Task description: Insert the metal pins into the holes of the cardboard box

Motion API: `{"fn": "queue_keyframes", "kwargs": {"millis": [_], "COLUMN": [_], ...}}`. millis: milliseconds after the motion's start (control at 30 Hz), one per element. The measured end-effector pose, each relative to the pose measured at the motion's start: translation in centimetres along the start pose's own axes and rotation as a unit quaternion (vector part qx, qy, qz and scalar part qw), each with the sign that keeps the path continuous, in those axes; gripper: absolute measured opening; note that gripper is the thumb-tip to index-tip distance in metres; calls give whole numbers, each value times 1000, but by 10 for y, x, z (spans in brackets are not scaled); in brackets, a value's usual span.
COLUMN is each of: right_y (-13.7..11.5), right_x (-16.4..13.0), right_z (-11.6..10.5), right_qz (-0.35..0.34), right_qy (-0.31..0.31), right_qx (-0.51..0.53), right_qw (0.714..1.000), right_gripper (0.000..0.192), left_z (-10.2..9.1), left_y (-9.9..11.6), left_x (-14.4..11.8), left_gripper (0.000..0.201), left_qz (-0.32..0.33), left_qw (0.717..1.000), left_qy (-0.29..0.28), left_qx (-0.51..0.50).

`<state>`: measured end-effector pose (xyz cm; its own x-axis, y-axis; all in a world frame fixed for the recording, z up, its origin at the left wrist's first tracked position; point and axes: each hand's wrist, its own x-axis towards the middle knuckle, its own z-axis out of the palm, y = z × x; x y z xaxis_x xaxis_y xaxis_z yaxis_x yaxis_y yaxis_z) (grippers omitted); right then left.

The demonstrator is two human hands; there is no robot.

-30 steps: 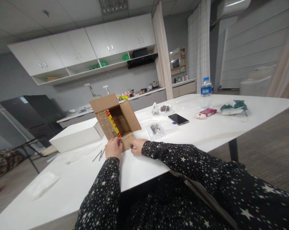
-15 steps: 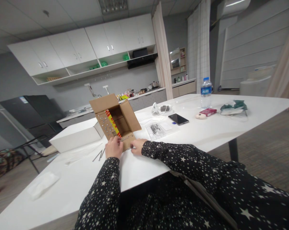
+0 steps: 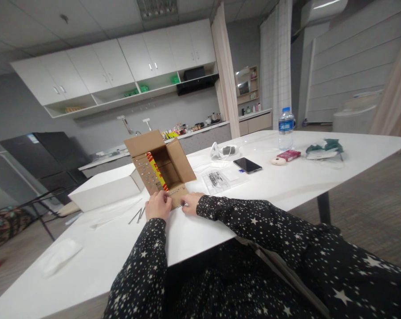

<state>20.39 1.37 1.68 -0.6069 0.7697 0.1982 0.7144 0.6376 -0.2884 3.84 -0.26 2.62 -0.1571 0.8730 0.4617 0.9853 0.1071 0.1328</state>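
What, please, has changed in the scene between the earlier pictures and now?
Very little: the left hand has shifted slightly at most by the cardboard box. I see nothing taken up or let go; the right hand, phone and bottle stayed put.

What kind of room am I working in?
Probably a kitchen area, perhaps in a shared or multi-use room: white wall cabinets, a range hood beneath them, and what looks like a dark fridge stand beyond the table.

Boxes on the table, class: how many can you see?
3: open cardboard box by the left hand, white box left of it, small red box near the bottle. Others may be hidden.
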Motion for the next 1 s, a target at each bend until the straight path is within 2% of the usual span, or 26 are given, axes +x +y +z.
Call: {"fn": "queue_keyframes", "kwargs": {"millis": [233,533,667,800,1000], "right_y": [1,1,0,-1,-1], "right_x": [0,0,0,-1,-1], "right_z": [1,0,-1,-2,-2], "right_qz": [-2,6,10,9,13], "right_qy": [8,-1,-9,-8,-3], "right_qx": [-3,-1,3,2,-1], "right_qw": [1000,1000,1000,1000,1000], "right_gripper": [31,33,34,33,32], "left_z": [0,1,-1,0,7], "left_y": [0,0,-1,0,2], "left_x": [1,2,2,2,1], "left_gripper": [21,18,17,14,14], "left_qz": [-4,21,25,63,143], "left_qw": [1000,988,982,979,971], "left_qy": [19,148,178,170,104], "left_qx": [-12,-43,-53,-96,-161]}}
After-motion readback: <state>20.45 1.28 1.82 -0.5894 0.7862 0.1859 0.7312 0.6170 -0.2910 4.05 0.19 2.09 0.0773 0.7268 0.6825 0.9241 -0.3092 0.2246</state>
